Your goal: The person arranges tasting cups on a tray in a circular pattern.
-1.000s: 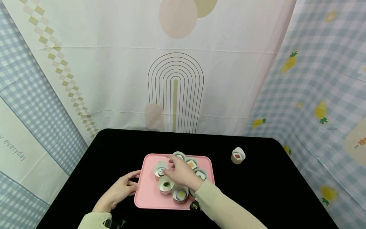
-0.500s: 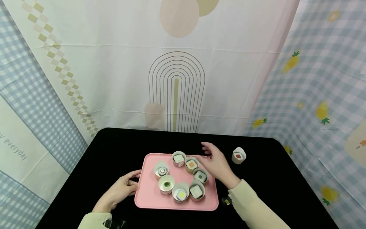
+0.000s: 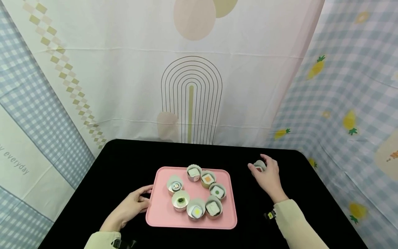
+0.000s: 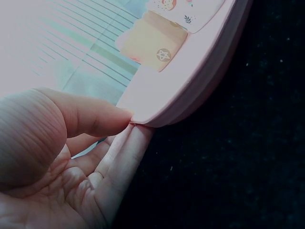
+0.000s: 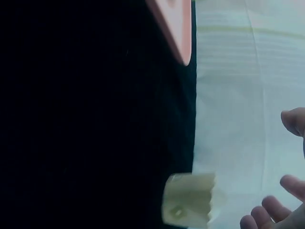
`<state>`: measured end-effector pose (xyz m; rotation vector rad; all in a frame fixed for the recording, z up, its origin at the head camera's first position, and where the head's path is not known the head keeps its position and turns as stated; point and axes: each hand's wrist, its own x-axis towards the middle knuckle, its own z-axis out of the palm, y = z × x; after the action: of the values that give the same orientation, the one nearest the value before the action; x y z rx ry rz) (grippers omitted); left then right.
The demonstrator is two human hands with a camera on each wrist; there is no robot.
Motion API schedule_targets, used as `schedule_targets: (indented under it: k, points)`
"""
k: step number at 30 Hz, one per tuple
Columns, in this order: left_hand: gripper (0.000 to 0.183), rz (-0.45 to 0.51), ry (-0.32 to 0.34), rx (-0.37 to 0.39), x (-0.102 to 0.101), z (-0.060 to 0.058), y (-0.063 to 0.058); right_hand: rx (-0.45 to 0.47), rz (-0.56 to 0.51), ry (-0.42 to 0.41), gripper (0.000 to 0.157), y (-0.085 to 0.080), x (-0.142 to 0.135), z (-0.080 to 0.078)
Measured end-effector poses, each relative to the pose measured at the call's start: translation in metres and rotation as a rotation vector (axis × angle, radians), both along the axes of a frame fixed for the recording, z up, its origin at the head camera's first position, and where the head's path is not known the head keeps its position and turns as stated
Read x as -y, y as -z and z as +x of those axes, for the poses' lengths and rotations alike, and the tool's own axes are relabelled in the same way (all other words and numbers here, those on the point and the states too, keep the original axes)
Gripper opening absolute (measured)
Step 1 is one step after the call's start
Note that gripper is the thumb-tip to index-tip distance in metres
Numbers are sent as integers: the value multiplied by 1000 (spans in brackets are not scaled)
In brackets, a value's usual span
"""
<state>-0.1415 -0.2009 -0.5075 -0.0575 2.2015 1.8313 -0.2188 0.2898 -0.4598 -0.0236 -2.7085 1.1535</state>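
My left hand (image 3: pixel 132 207) pinches the left edge of a pink tray (image 3: pixel 161 218) between thumb and fingers; the left wrist view shows the thumb (image 4: pixel 95 114) at the rim. On the tray stand several small scalloped paper cups, each with a small piece like a sushi roll in it. Off to the tray's right, one more paper cup (image 3: pixel 260 164) with a red-centred white piece stands on the black table. My right hand (image 3: pixel 267 178) is over that cup, thumb and fingers spread. In the right wrist view the cup (image 5: pixel 188 202) shows apart from the fingers (image 5: pixel 274 210).
The cups on the tray form a loose ring, among them one with a green-centred piece (image 3: pixel 180 200) and one with an orange-centred piece (image 3: pixel 208 178). A white printed curtain (image 3: pixel 130 86) hangs behind the black table (image 3: pixel 130 159), with blue checked cloth (image 3: pixel 335 103) at the right.
My right hand has moved right from over the cups on the tray to the lone cup on the table. My left hand stays at the tray's edge.
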Motion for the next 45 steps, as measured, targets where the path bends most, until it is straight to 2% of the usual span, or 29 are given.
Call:
schedule_targets:
  k: [6, 13, 18, 21, 45]
  points:
    - [62, 4, -7, 2, -1, 1, 0, 175, -124, 4, 102, 8, -20, -6]
    - [63, -3, -16, -6, -2, 0, 1, 321, -277, -1, 107, 28, -30, -9]
    - [63, 3, -11, -5, -2, -1, 2, 363, -456, -51, 98, 40, -34, -12]
    - [63, 7, -9, -4, -1, -1, 2, 368, -508, -88, 89, 45, -36, -12]
    - [63, 19, 22, -13, 1, 1, 1, 338, -459, -22, 83, 52, -31, -8]
